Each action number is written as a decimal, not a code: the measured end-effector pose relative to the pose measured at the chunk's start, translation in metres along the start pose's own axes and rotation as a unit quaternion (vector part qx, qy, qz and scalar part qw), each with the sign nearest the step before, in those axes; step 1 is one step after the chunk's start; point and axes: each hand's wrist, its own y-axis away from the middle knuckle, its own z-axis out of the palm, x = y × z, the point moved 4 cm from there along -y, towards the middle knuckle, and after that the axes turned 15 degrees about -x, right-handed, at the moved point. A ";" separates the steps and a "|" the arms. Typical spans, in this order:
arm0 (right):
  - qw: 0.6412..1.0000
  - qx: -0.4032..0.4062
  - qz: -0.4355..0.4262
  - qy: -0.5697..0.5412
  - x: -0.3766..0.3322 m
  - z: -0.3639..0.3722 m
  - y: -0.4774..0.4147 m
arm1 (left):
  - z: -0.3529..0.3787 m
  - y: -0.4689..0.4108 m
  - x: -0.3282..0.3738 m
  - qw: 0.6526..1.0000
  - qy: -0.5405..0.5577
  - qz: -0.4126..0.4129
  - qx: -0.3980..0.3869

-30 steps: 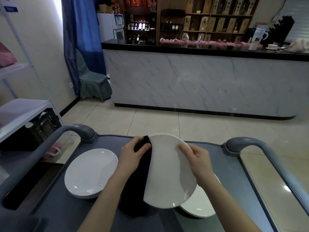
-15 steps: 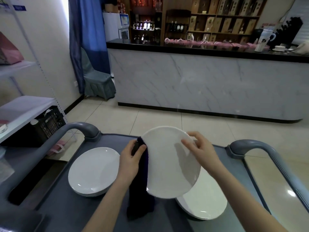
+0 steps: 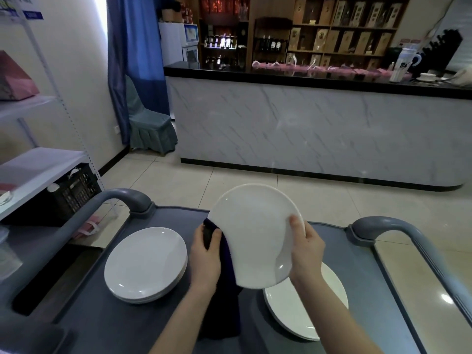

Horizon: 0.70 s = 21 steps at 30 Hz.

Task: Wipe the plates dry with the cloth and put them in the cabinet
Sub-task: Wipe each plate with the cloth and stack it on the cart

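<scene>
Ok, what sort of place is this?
Probably a restaurant or bar service area: a marble-fronted counter, shelves of bottles and boxes behind it, and a service cart carrying white plates.

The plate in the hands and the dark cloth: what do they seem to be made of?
The held plate looks like glazed white ceramic, perhaps porcelain: smooth, with small bright highlights; melamine cannot be excluded. The cloth looks like soft dark textile, matte, hanging in limp folds; its weave does not show.
</scene>
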 end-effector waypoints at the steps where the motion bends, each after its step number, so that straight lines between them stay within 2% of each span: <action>1: 1.000 0.014 0.009 -0.017 0.004 0.002 0.003 | 0.003 0.003 -0.003 1.000 0.008 -0.011 0.014; 5: 0.999 -0.032 0.003 0.028 0.004 -0.008 -0.002 | -0.001 -0.001 0.004 1.000 0.013 0.020 -0.020; 8: 0.989 -0.114 -0.015 0.094 -0.010 -0.017 -0.012 | -0.006 -0.011 0.020 0.994 -0.034 0.068 -0.077; 12: 0.942 -0.263 -0.001 0.210 -0.016 -0.010 -0.019 | -0.004 -0.023 0.037 0.963 -0.120 0.085 -0.228; 14: 0.932 -0.278 -0.004 0.233 -0.017 -0.006 -0.018 | -0.001 -0.024 0.035 0.953 -0.136 0.067 -0.262; 16: 0.942 -0.248 -0.031 0.224 -0.021 -0.002 -0.016 | -0.004 -0.023 0.030 0.969 -0.107 0.056 -0.217; 18: 0.959 -0.190 -0.054 0.202 -0.023 -0.001 -0.012 | -0.010 -0.022 0.022 0.988 -0.087 0.041 -0.122; 21: 0.992 -0.074 -0.043 0.098 -0.012 0.002 0.000 | -0.012 -0.015 0.003 1.000 -0.015 -0.008 -0.006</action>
